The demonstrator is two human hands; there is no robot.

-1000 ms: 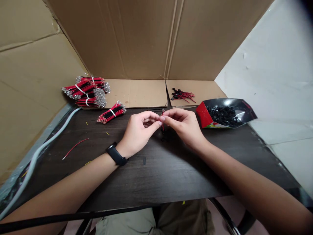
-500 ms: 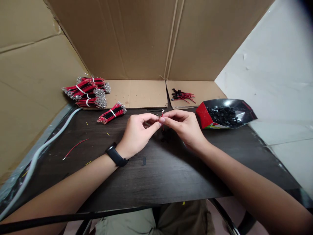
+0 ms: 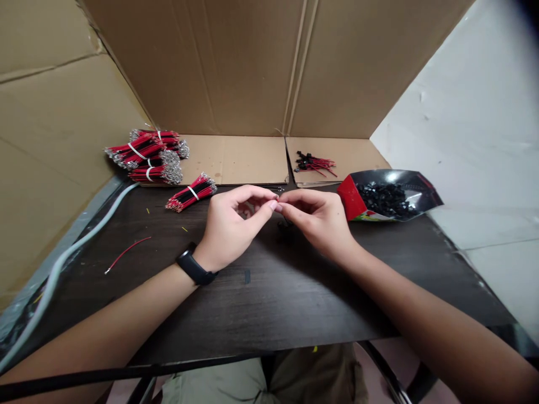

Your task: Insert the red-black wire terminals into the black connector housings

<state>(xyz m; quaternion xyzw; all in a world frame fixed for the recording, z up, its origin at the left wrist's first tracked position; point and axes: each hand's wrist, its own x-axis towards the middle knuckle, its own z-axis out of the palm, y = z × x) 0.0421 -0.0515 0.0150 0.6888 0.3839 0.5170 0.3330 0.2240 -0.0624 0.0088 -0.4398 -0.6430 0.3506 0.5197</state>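
Observation:
My left hand (image 3: pixel 236 216), with a black band on its wrist, is closed in a pinch above the dark table. Its fingertips meet those of my right hand (image 3: pixel 318 219), also pinched. Between them is the end of a thin red wire (image 3: pixel 277 199), mostly hidden by the fingers. Just below the hands some small black pieces (image 3: pixel 286 229) lie in shadow, too dark to make out. Past the fingertips lie thin dark wires with metal ends (image 3: pixel 278 189).
Bundles of red and black wires (image 3: pixel 149 157) are stacked at the back left, with another bundle (image 3: pixel 192 192) nearer. One red wire (image 3: pixel 128 252) lies at left. Wires with black connectors (image 3: pixel 315 164) rest on cardboard. An open box (image 3: pixel 347 199) holds small black parts.
The red wire with its metal tip, which stood out between the fingertips, is now mostly covered by them. My left hand has turned slightly, its index finger reaching over the wire's end.

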